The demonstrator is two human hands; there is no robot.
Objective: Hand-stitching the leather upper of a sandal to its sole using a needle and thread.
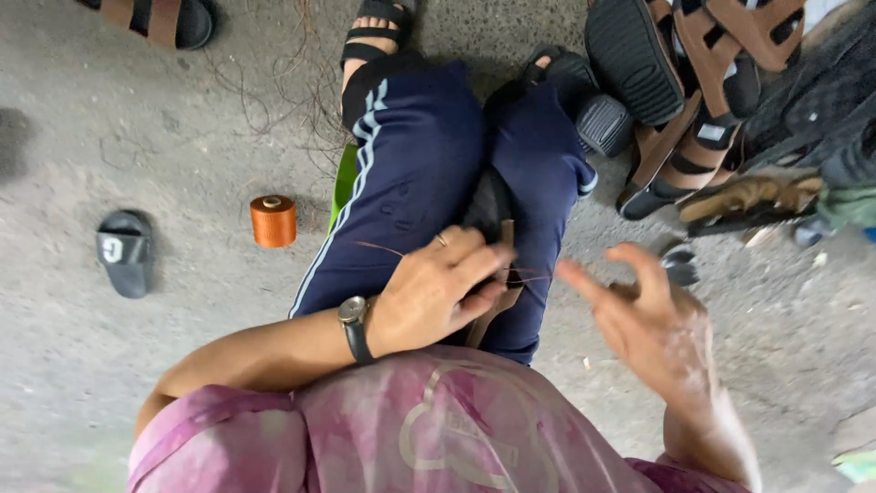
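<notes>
Person sits on the concrete floor (109,365), pink tie-dye shirt (411,429) at the bottom edge, knees in navy track pants (411,183) pulled together.

Left hand (438,292), with a wristwatch (354,324) and a ring, is closed down on a dark shoe (488,205) wedged between the thighs. The legs act as a clamp, so the hand only has to pin the piece and steady the seam. Fingers curl over a tan strap or sole edge; exact contact is hidden under the hand.

Right hand (652,319) is held out to the right with fingers spread and loosely curled. A thin brown thread (529,274) runs from the shoe toward it, likely being pulled taut. I can't tell whether the fingers actually pinch the thread or a needle; too fine and blurred.

Orange thread spool (273,221) stands upright on the floor just left of the left knee, within reach and clear of the work. A green item (343,183) shows just beside the left thigh, mostly hidden.

Farther left, a black slide sandal (125,251) lies alone. Toward the top right corner, a heap of brown-and-black sandals (693,91) is stacked soles-out. Loose thread scraps (274,100) lie on the floor near the sandalled feet at the top edge.
</notes>
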